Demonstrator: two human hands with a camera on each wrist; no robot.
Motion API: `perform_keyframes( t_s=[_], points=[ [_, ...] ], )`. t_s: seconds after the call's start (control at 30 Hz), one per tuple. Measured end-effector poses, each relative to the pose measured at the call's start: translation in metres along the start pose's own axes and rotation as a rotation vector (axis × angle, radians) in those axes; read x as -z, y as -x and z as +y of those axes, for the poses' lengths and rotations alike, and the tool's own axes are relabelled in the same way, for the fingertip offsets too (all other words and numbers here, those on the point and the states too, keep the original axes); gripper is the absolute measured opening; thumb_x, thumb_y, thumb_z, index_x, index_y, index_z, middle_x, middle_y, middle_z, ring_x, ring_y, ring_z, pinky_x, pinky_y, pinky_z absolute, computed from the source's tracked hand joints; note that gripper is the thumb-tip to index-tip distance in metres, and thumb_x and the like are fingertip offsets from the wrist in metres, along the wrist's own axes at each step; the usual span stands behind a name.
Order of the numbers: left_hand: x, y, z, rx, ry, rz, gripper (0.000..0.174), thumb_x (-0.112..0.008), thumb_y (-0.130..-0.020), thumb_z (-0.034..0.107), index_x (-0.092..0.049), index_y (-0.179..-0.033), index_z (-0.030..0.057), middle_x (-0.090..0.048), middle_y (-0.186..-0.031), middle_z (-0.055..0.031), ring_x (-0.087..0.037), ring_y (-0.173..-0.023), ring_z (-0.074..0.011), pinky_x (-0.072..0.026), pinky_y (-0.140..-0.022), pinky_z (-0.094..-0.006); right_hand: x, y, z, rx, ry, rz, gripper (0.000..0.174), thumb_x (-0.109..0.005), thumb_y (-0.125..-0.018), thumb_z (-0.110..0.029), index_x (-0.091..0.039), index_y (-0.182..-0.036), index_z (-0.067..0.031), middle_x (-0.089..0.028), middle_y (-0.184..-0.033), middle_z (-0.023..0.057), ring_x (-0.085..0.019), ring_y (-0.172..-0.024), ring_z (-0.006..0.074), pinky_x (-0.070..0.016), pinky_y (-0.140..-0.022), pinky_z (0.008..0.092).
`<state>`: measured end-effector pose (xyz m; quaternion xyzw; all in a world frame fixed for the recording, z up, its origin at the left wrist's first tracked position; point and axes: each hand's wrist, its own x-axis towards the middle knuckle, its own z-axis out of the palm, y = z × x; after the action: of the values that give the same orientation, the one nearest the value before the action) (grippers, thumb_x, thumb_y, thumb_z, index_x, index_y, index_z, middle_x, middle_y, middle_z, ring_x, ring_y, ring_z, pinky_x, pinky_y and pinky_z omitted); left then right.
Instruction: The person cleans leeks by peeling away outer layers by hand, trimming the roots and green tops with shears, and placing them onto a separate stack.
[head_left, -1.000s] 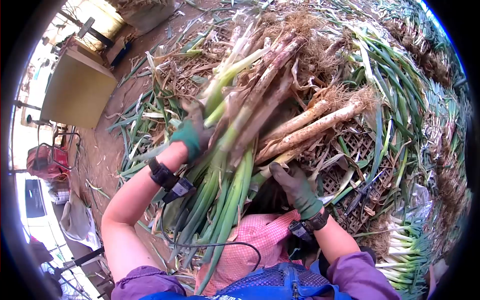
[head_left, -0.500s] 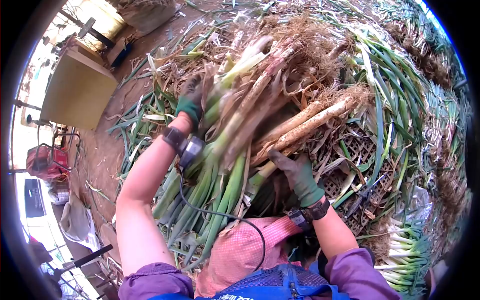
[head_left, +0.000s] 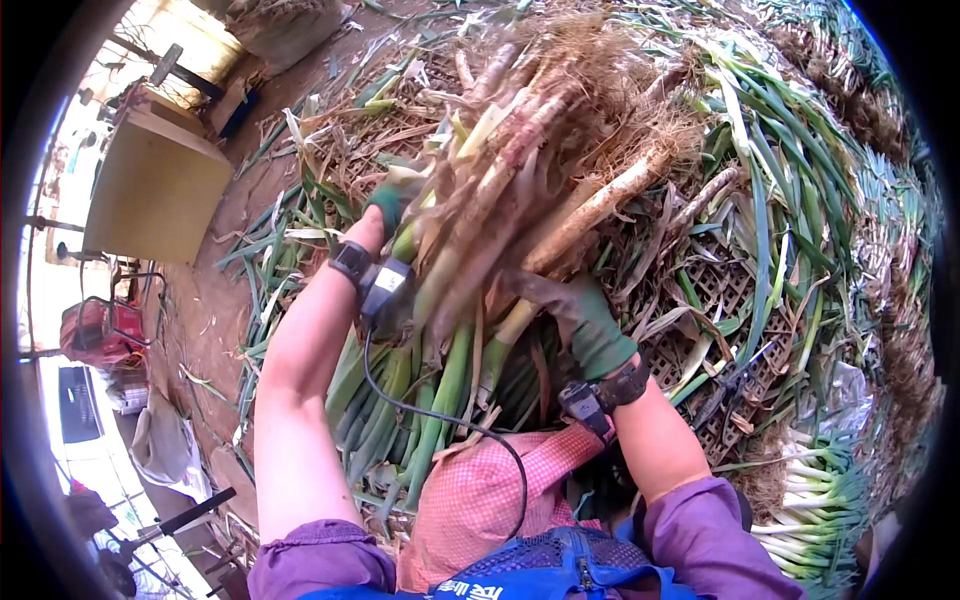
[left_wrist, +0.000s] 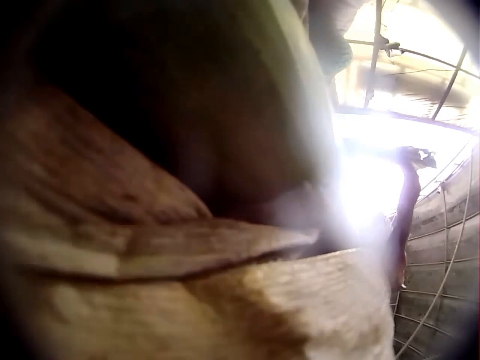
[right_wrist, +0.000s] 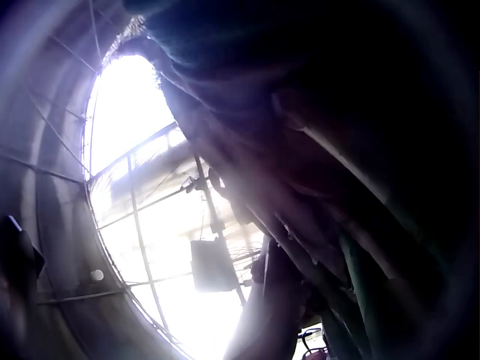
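A thick bundle of long green onions [head_left: 490,200] lies slantwise before me in the head view, roots up, green leaves toward the lap. My gloved left hand [head_left: 392,197] grips the bundle's left side, with its fingers partly hidden by the stalks. On the right side, my gloved right hand [head_left: 582,318] holds the stalks lower down, its blurred fingers across them. Dry husk [left_wrist: 315,300] and a pale green stalk fill much of the left wrist view. Dark stalks and leaves [right_wrist: 360,277] hang close in the right wrist view.
Loose leaves [head_left: 770,200] and husks lie around the bundle over a slatted crate [head_left: 715,300]. Cleaned green onions [head_left: 805,505] are stacked at lower right. A yellowish board [head_left: 155,190] stands at left. A cable [head_left: 430,405] runs from the left wrist across the leaves.
My left hand has moved up along the bundle's left side. The right hand has shifted slightly left and up onto the stalks. The bundle's root ends have moved left.
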<state>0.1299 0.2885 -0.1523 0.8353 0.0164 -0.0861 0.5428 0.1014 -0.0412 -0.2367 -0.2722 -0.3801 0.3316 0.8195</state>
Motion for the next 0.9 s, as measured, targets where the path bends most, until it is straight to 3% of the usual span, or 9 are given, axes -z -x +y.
perform_keyframes(
  t_s=[0.17, 0.27, 0.37, 0.43, 0.47, 0.53, 0.63, 0.87, 0.9],
  points=[
    [-0.024, 0.018, 0.01, 0.007, -0.164, 0.083, 0.037, -0.063, -0.096, 0.013, -0.056, -0.13, 0.0008, -0.066, -0.113, -0.0031, -0.06, -0.097, -0.0096, -0.051, -0.086, -0.0254, -0.013, 0.018, -0.023, -0.18, -0.127, 0.159, 0.056, -0.067, -0.092, -0.036, -0.055, -0.132, 0.0008, -0.054, -0.139, 0.0187, -0.046, -0.135, 0.0337, -0.0312, -0.115, 0.0484],
    [-0.06, 0.053, 0.074, 0.079, 0.25, 0.044, 0.049, -0.066, -0.093, 0.011, -0.048, -0.137, -0.0015, -0.064, -0.119, -0.0046, -0.06, -0.1, -0.009, -0.0508, -0.087, -0.0238, -0.084, 0.004, -0.092, -0.365, 0.441, 0.421, 0.049, -0.07, -0.089, -0.021, -0.054, -0.13, 0.0015, -0.06, -0.129, 0.0173, -0.055, -0.123, 0.0306, -0.0455, -0.103, 0.0458],
    [-0.106, 0.073, 0.087, -0.074, 0.382, 0.056, 0.041, -0.069, -0.089, 0.008, -0.058, -0.128, -0.0011, -0.063, -0.126, -0.0099, -0.063, -0.101, -0.014, -0.051, -0.087, -0.0245, -0.109, 0.042, -0.098, -0.35, 0.199, 0.544, 0.041, -0.067, -0.088, -0.023, -0.059, -0.12, 0.0015, -0.066, -0.114, 0.0178, -0.067, -0.1, 0.0278, -0.0554, -0.084, 0.0392],
    [-0.128, 0.102, 0.158, -0.127, -0.463, 0.089, 0.023, -0.068, -0.089, 0.005, -0.068, -0.11, -0.0006, -0.063, -0.124, -0.0137, -0.064, -0.102, -0.0187, -0.0506, -0.089, -0.0278, -0.11, 0.086, -0.092, -0.271, 1.134, 0.399, 0.039, -0.068, -0.088, -0.022, -0.058, -0.12, -0.0004, -0.065, -0.106, 0.0143, -0.063, -0.102, 0.0311, -0.0522, -0.089, 0.0486],
    [-0.139, 0.107, 0.166, -0.336, -0.501, 0.081, 0.028, -0.069, -0.089, 0.011, -0.066, -0.115, 0.0, -0.065, -0.12, -0.0126, -0.064, -0.101, -0.0181, -0.05, -0.089, -0.0295, -0.117, 0.1, -0.098, -0.223, 1.389, 0.37, 0.037, -0.067, -0.089, -0.022, -0.059, -0.118, -0.0008, -0.065, -0.103, 0.014, -0.062, -0.101, 0.0326, -0.0513, -0.089, 0.0514],
    [-0.17, 0.116, 0.178, -0.178, -0.325, 0.09, 0.036, -0.07, -0.088, 0.019, -0.064, -0.119, 0.0025, -0.066, -0.117, -0.0125, -0.063, -0.1, -0.0184, -0.0502, -0.088, -0.0302, -0.132, 0.133, -0.116, -0.176, 1.718, 0.381, 0.034, -0.065, -0.09, -0.021, -0.059, -0.117, -0.0012, -0.064, -0.101, 0.0138, -0.061, -0.101, 0.0336, -0.0503, -0.089, 0.0533],
    [-0.205, 0.125, 0.237, -0.033, -0.238, 0.111, 0.055, -0.071, -0.083, 0.042, -0.061, -0.13, 0.0148, -0.069, -0.115, -0.017, -0.066, -0.106, -0.033, -0.0492, -0.094, -0.0386, -0.147, 0.179, -0.148, -0.267, 1.614, 0.468, 0.034, -0.063, -0.09, -0.02, -0.059, -0.118, -0.0011, -0.064, -0.104, 0.0141, -0.061, -0.102, 0.0321, -0.05, -0.09, 0.0507],
    [-0.169, -0.031, 0.197, -0.124, -0.235, -0.089, 0.032, -0.064, -0.096, 0.028, -0.065, -0.121, 0.0096, -0.071, -0.098, -0.0032, -0.063, -0.087, -0.0096, -0.0523, -0.07, -0.0233, -0.059, 0.165, -0.18, -0.44, 1.016, 0.823, 0.033, -0.06, -0.092, -0.017, -0.059, -0.121, -0.0006, -0.063, -0.111, 0.0148, -0.061, -0.105, 0.0288, -0.0491, -0.093, 0.0445],
    [-0.163, -0.031, 0.221, -0.018, -0.599, -0.127, 0.037, -0.059, -0.097, 0.034, -0.064, -0.124, 0.0089, -0.072, -0.106, -0.0075, -0.065, -0.087, -0.0149, -0.0534, -0.075, -0.0263, -0.033, 0.152, -0.178, -0.445, 0.944, 0.848, 0.033, -0.059, -0.092, -0.016, -0.059, -0.121, -0.0005, -0.063, -0.112, 0.0149, -0.061, -0.105, 0.0283, -0.049, -0.094, 0.0437]
  ],
)
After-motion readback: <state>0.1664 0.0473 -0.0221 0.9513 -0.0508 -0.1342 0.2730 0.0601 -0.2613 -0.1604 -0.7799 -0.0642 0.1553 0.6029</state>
